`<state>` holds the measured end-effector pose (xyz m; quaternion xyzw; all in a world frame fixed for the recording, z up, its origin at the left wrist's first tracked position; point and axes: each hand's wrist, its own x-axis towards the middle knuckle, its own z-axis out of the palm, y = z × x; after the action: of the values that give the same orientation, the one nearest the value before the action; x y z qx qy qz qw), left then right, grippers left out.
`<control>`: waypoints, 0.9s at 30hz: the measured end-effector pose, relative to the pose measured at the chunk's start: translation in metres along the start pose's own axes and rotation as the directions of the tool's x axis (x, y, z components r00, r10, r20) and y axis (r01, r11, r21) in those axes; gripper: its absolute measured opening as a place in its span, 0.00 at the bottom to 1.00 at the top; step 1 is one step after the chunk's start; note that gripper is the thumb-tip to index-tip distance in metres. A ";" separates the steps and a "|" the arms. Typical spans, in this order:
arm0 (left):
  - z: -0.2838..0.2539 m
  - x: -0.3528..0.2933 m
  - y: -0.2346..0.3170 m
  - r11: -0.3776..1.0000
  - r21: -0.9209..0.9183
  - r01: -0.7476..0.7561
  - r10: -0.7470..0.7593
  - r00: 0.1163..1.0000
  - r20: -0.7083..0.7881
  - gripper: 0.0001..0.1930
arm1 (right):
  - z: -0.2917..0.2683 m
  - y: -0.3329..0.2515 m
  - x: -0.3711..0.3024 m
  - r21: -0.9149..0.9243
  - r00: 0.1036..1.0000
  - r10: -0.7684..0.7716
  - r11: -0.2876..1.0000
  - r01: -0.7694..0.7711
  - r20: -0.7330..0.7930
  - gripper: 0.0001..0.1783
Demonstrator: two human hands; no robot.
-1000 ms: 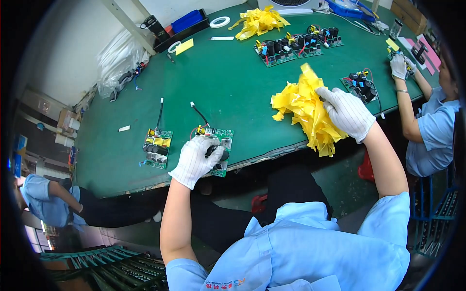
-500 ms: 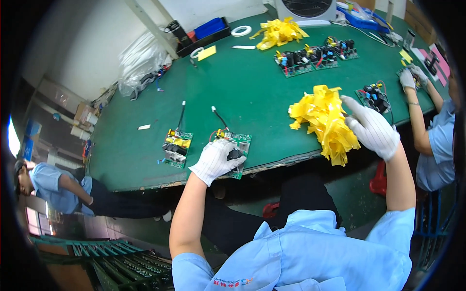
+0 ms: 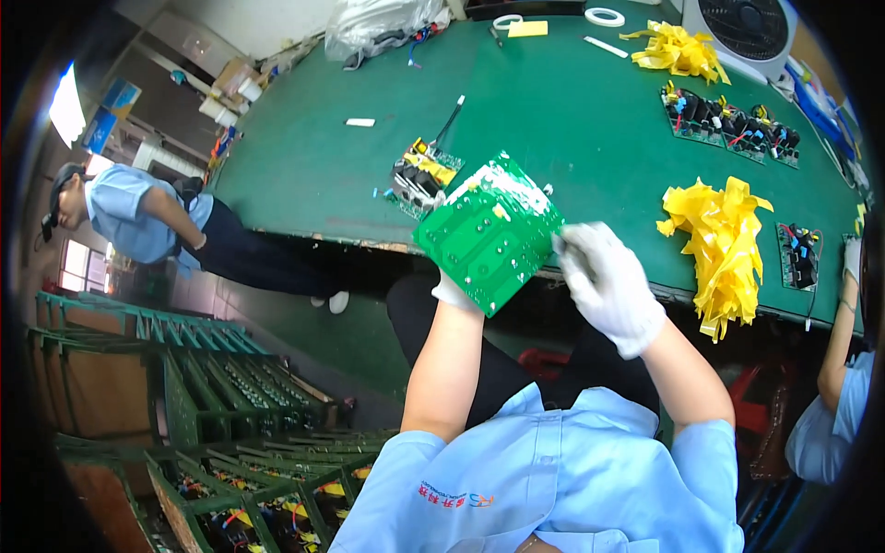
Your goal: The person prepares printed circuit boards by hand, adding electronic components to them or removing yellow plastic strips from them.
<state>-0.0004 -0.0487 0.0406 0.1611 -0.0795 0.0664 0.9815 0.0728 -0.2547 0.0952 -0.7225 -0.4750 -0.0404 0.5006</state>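
A green circuit board (image 3: 475, 241) is tilted up over the table's near edge, its soldered underside facing me, with glare on the far part. My left hand (image 3: 454, 293), in a white glove, grips it from behind; the board hides most of its fingers. At the board's right edge is my right hand (image 3: 610, 288), also gloved, with fingers bent and drawn together. Whether these pinch the edge or something small is unclear. Just left of the raised board lies another circuit board (image 3: 424, 175), component side up, with yellow tape and a cable.
Yellow tape strips (image 3: 714, 240) hang over the table edge at right; a second yellow heap (image 3: 680, 51) lies farther back. Several populated boards (image 3: 728, 124) sit near a fan (image 3: 742, 32). One person (image 3: 138, 217) stands left; another's arm (image 3: 843, 318) reaches in right. Racks (image 3: 212, 369) stand lower left.
My left hand has lifted the board off the table and turned its underside toward me. My right hand has moved left from the yellow strips to the board. The view has shifted left.
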 end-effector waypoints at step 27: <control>-0.076 0.006 0.005 0.997 -0.049 -0.067 0.053 0.967 -0.250 0.42 | 0.089 0.045 0.022 0.020 0.996 0.029 0.999 -0.027 -0.080 0.05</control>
<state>0.0155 -0.0181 -0.0281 0.1211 0.0372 0.1135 0.9854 0.0805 -0.1753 0.0319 -0.7222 -0.4448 -0.0578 0.5266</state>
